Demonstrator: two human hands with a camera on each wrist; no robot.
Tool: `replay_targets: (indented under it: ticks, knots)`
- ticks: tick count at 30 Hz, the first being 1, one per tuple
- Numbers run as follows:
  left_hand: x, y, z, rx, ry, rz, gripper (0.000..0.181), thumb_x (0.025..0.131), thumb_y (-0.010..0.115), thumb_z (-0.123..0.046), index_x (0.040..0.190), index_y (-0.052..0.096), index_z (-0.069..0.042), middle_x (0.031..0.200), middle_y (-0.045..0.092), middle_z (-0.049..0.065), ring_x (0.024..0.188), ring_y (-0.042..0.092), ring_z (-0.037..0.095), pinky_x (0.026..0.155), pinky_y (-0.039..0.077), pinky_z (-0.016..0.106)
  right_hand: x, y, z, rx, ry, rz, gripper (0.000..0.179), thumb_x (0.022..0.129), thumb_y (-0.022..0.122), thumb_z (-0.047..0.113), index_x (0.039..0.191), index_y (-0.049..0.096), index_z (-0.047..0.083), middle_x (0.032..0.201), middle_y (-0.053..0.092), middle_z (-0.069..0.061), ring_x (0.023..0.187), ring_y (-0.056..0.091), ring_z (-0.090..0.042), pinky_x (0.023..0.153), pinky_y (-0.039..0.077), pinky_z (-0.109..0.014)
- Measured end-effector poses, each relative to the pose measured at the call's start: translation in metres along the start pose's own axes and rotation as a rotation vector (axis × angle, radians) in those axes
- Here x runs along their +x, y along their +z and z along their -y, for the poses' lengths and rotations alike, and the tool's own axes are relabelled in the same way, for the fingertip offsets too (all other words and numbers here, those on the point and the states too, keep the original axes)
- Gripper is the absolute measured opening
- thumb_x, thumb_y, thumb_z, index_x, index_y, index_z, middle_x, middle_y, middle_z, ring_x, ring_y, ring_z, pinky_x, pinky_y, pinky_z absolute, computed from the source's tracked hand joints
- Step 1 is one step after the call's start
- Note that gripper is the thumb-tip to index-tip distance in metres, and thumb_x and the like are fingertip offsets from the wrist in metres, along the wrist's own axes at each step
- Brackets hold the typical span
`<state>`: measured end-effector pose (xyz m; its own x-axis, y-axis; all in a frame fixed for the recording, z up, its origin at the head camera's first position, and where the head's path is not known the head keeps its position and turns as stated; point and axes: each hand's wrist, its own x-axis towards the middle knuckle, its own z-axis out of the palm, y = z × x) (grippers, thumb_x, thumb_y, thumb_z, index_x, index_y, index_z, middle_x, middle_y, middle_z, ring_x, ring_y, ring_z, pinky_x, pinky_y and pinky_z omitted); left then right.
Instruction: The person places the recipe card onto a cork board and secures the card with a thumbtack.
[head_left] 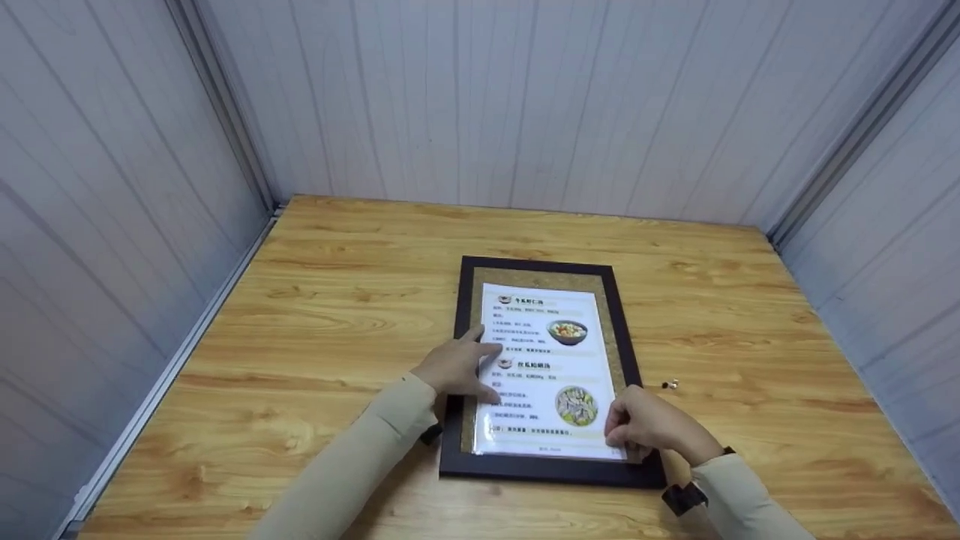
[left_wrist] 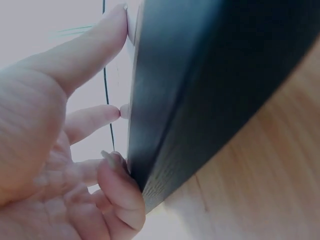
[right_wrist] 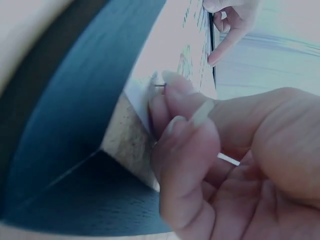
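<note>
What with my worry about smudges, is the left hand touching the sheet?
Touching. The left wrist view shows the left hand meeting the sheet at a fingertip.

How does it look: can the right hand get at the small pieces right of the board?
Probably yes: the small pieces lie close beside the right hand, with nothing visible between. It pinches a pin, though, so that may need placing first.

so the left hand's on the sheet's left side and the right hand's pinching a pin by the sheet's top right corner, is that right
Not quite: the right hand is by the sheet's bottom right corner, not its top right, as the head view shows. The left hand and the pinched pin are as you say.
</note>
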<state>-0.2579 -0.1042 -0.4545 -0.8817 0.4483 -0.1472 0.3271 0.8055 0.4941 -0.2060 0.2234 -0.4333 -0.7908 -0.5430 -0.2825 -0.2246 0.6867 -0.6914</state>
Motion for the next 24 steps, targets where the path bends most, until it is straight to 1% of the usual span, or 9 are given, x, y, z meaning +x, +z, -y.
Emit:
replay_targets:
  ticks: [4, 9, 13, 16, 18, 24]
  knots:
    - [-0.001, -0.002, 0.002, 0.0, -0.003, 0.012, 0.098, 0.068, 0.088, -0.05, 0.15, 0.046, -0.017, 0.161, 0.018, 0.022, 0.134, 0.04, 0.046, 0.107, 0.038, 0.052, 0.004, -0.002, 0.001, -0.002, 0.042, 0.007, 0.015, 0.08, 0.079, -0.002, 0.072, 0.067, 0.003, 0.064, 0.063, -0.002, 0.049, 0.057, -0.011, 0.043, 0.051, -0.026]
    - [0.002, 0.003, -0.001, 0.049, -0.009, 0.034, 0.108, 0.067, 0.087, -0.055, 0.154, 0.037, -0.015, 0.162, 0.011, 0.023, 0.131, 0.045, 0.044, 0.107, 0.04, 0.048, 0.004, -0.003, 0.0, 0.004, 0.076, 0.032, 0.018, 0.078, 0.08, -0.001, 0.072, 0.064, 0.003, 0.061, 0.061, -0.002, 0.047, 0.054, -0.01, 0.04, 0.047, -0.023]
    - [0.002, 0.002, -0.003, 0.084, -0.039, 0.066, 0.117, 0.066, 0.085, -0.06, 0.157, 0.029, -0.014, 0.164, 0.004, 0.019, 0.134, 0.042, 0.044, 0.109, 0.037, 0.047, 0.007, -0.005, 0.003, -0.012, 0.127, 0.048, 0.021, 0.077, 0.083, 0.002, 0.07, 0.063, 0.004, 0.059, 0.06, -0.002, 0.045, 0.052, -0.009, 0.04, 0.044, -0.021]
    - [0.001, 0.002, -0.005, 0.101, -0.063, 0.083, 0.119, 0.066, 0.083, -0.063, 0.158, 0.026, -0.014, 0.165, 0.004, 0.013, 0.138, 0.036, 0.043, 0.112, 0.033, 0.048, 0.007, -0.007, 0.003, -0.025, 0.15, 0.064, 0.022, 0.077, 0.083, 0.003, 0.068, 0.064, 0.005, 0.058, 0.06, -0.002, 0.045, 0.052, -0.009, 0.039, 0.044, -0.021]
    - [0.001, 0.002, -0.005, 0.11, -0.064, 0.086, 0.118, 0.067, 0.082, -0.064, 0.158, 0.026, -0.015, 0.165, 0.007, 0.012, 0.139, 0.033, 0.044, 0.113, 0.031, 0.049, 0.008, -0.009, 0.003, -0.032, 0.147, 0.072, 0.021, 0.078, 0.083, 0.003, 0.067, 0.065, 0.004, 0.057, 0.061, -0.002, 0.044, 0.052, -0.008, 0.04, 0.043, -0.019]
    - [-0.002, 0.002, -0.005, 0.133, -0.052, 0.08, 0.114, 0.069, 0.081, -0.064, 0.158, 0.028, -0.014, 0.164, 0.01, 0.014, 0.139, 0.035, 0.044, 0.112, 0.033, 0.048, 0.013, -0.011, 0.003, -0.061, 0.167, 0.081, 0.022, 0.076, 0.085, 0.006, 0.063, 0.067, 0.005, 0.054, 0.063, -0.002, 0.044, 0.052, -0.006, 0.041, 0.04, -0.016]
